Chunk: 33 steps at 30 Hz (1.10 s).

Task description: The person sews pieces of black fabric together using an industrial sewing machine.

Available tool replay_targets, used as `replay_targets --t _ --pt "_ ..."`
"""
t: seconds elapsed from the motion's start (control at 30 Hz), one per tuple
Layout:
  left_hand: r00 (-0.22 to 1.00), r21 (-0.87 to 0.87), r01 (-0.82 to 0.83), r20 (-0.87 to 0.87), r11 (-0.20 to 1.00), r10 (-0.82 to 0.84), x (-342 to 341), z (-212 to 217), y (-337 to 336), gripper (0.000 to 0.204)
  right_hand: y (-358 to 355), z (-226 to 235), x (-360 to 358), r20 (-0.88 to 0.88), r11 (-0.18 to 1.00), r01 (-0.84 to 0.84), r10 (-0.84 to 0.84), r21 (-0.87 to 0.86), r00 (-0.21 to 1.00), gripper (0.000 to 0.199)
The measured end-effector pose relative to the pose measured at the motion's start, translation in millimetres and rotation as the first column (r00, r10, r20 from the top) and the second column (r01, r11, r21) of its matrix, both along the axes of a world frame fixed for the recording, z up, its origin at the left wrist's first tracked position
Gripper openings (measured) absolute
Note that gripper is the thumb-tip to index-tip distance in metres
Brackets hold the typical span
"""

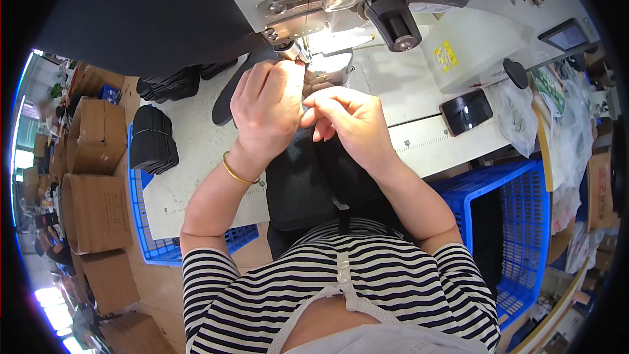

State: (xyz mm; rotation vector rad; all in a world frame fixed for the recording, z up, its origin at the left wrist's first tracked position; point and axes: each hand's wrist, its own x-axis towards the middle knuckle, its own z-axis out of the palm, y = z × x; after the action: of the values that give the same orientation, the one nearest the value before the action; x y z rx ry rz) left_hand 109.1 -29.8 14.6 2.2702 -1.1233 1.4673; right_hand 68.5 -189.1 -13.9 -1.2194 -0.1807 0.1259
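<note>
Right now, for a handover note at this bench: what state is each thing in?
Left hand: fingers bent; grip hidden.
Right hand: fingers curled; cannot tell if holding anything.
Sewing machine: bright light at its working end.
Phone: lying flat, screen up, dark apart from reflections.
Stack of black pieces: tied with a band.
Blue crate on the right: dark material inside.
Bracelet: worn on the left wrist.

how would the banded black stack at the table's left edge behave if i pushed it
The black stack would probably shift as one, since a thin band crosses it. Its matte layers look fabric-like, so may flex slightly. Pushed left, it could tip off the table.
</note>
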Motion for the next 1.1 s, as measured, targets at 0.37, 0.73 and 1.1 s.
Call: replay_targets --t 0.37,0.73,1.1 --pt "1.000 0.034 0.007 0.004 0.999 -0.008 22 -19 45 0.043 0 8 -6 0.035 0.998 0.008 -0.006 -0.059 0.999 0.018" --pt "0.987 0.237 -0.068 -0.128 0.969 0.100 -31 33 40 0.046 29 8 -11 0.202 0.974 0.157 -0.123 -0.162 0.972 0.018" --pt "0.950 0.259 -0.067 -0.278 0.963 0.141 -46 37 22 0.045 26 8 -14 0.192 0.987 0.148 -0.133 -0.068 0.972 0.019"
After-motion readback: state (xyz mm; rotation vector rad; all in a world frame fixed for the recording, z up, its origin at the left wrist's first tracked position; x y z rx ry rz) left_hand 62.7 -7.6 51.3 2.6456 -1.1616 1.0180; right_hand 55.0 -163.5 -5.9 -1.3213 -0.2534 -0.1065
